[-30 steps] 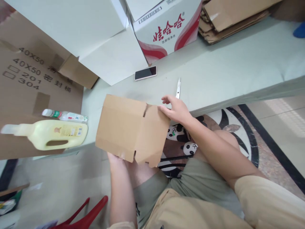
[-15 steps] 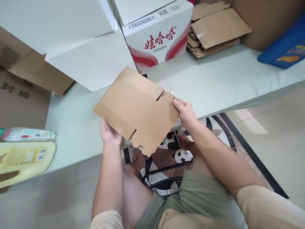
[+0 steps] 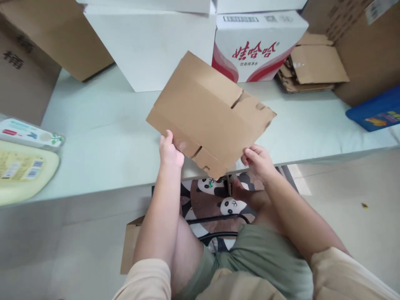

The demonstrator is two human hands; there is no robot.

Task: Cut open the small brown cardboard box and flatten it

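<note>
A flat brown cardboard sheet (image 3: 204, 110) is held tilted above the front of the table, with crease lines, two slots and notched flaps at its right end. My left hand (image 3: 171, 153) grips its lower left edge, thumb up along the side and the other fingers partly hidden behind it. At the lower right edge, my right hand (image 3: 258, 161) pinches the board between thumb and curled fingers. Part of the pale green tablecloth (image 3: 115, 137) is covered from view by the sheet.
Behind stand a white box (image 3: 156, 50) and a white-and-red carton (image 3: 259, 50). Folded cardboard (image 3: 318, 64) and a blue container (image 3: 375, 110) are at right. A yellow bottle (image 3: 25, 171) and a clear-and-white package (image 3: 31, 133) lie at left. A brown cardboard piece (image 3: 129, 248) is below.
My view has shifted, so the boxes sit lower and further right. The sheet's notched right flap now shows, and my right hand has gone from its right corner to the lower right edge.
</note>
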